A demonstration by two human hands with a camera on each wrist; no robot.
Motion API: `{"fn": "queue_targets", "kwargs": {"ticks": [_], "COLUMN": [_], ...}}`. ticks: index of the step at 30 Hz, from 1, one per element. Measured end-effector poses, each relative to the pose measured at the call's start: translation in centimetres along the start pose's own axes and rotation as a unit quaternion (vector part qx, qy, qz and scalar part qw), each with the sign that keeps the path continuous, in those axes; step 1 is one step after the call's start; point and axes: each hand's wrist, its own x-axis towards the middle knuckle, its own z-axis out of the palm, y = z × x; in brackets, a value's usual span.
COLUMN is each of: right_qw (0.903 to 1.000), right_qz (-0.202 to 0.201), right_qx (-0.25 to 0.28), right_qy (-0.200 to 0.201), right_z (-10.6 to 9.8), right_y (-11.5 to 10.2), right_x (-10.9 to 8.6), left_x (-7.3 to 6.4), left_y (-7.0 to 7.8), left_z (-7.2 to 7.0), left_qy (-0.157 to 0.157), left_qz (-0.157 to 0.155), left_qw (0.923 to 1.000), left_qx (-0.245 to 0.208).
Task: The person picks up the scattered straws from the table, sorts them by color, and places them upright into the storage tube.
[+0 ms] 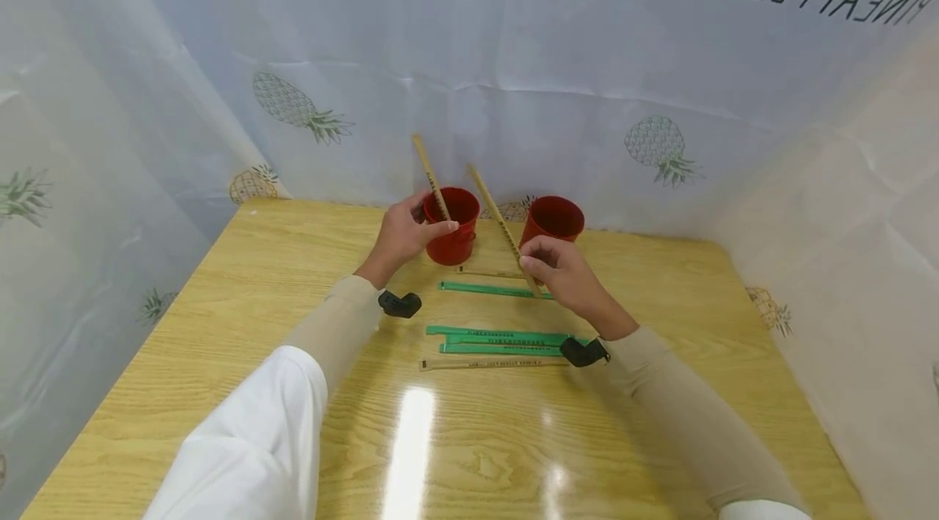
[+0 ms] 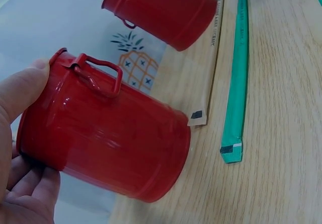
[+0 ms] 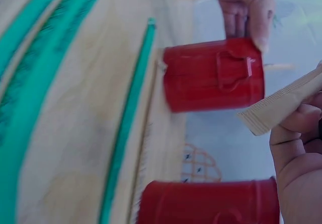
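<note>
My left hand (image 1: 401, 236) grips the left red bucket (image 1: 456, 249) at its rim, thumb at the near side and fingers round the far side. A brown paper-wrapped stick (image 1: 428, 165) leans in that bucket, its upper part sticking out above the rim. Between thumb and fingers, my right hand (image 1: 570, 277) pinches another brown paper-wrapped stick (image 1: 493, 209), which slants up to the left between the buckets. The crimped lower end of this held stick (image 3: 276, 105) shows in the right wrist view. Just behind the right hand stands the right red bucket (image 1: 555, 218).
A brown wrapped stick (image 1: 487, 271) and a green wrapped stick (image 1: 491, 289) lie before the buckets. Nearer, several green wrapped sticks (image 1: 499, 341) lie side by side, with a brown one (image 1: 491, 363) in front. A pineapple-print curtain (image 1: 477, 129) hangs behind the table.
</note>
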Motion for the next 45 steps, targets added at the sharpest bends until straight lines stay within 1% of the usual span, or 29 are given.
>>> {"fn": "queue_targets", "kwargs": {"ticks": [4, 8, 17, 20, 25, 31, 34, 40, 45], "right_qw": [0.9999, 0.9995, 0.9947, 0.9931, 0.9912, 0.9911, 0.9912, 0.9915, 0.9922], "right_qz": [-0.007, -0.013, -0.014, -0.015, -0.007, 0.004, 0.021, 0.056, 0.064], "right_qx": [0.002, 0.014, 0.041, 0.037, 0.031, 0.017, 0.014, -0.003, -0.023], "right_qy": [0.012, 0.023, 0.093, 0.110, 0.129, 0.132, 0.130, 0.117, 0.104], "right_z": [0.6, 1.3, 2.5, 2.8, 3.3, 4.1, 4.5, 5.1, 5.3], "right_y": [-0.7, -1.4, -2.3, -2.5, -2.7, -2.9, -2.8, -2.2, -1.6], "right_x": [1.6, 3.3, 7.4, 8.8, 10.9, 12.9, 13.6, 14.0, 14.0], "left_x": [0.0, -0.1, -0.2, -0.3, -0.2, 0.1, 0.2, 0.0, -0.1], "left_y": [-0.1, -0.2, -0.3, -0.2, -0.4, -0.4, -0.4, -0.1, 0.1], "left_z": [0.0, 0.0, 0.1, 0.1, 0.1, 0.2, 0.2, 0.2, 0.1], "left_qy": [0.003, 0.007, 0.010, 0.012, 0.009, 0.012, 0.013, 0.012, 0.012], "left_qz": [-0.005, -0.004, 0.003, 0.005, 0.010, 0.018, 0.022, 0.025, 0.025], "left_qw": [1.0000, 0.9999, 0.9999, 0.9998, 0.9999, 0.9997, 0.9996, 0.9995, 0.9994], "left_qx": [0.003, 0.005, 0.011, 0.014, 0.008, 0.012, 0.014, 0.018, 0.020]}}
